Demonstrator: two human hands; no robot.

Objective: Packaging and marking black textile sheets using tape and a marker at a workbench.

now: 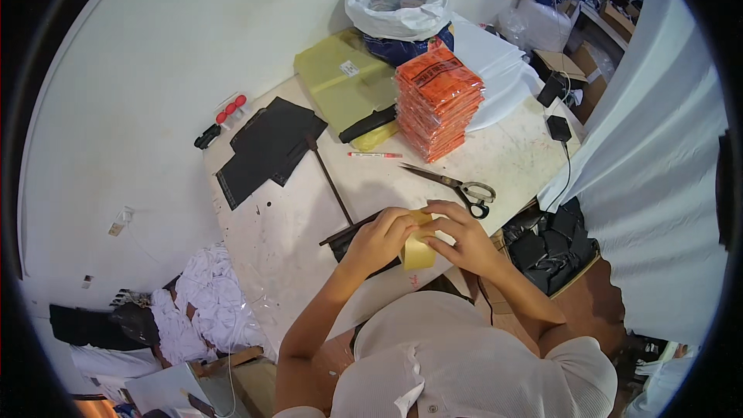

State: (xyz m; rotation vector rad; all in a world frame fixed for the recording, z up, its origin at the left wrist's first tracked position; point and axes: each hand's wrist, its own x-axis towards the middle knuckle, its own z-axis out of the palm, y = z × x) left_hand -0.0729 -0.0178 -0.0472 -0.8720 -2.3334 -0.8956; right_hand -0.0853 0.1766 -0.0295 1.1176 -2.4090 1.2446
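At the near edge of the table, a roll of yellowish tape is held up between both hands. My left hand grips it from the left, fingers bent toward its upper part. My right hand has its fingers curled on the roll's right side. Behind my left hand lies a black sheet-like piece, partly hidden by the hand, with a dark bar along its far edge. A thin dark stick runs from that bar toward the black flat sheets. Large scissors with black handles lie just beyond my right hand.
Orange plastic-wrapped packets are stacked at the far right, beside a yellow package and a white-lined sack. Black sheets lie on the left. A marker rests mid-table. A black adapter with a cord sits at the right edge.
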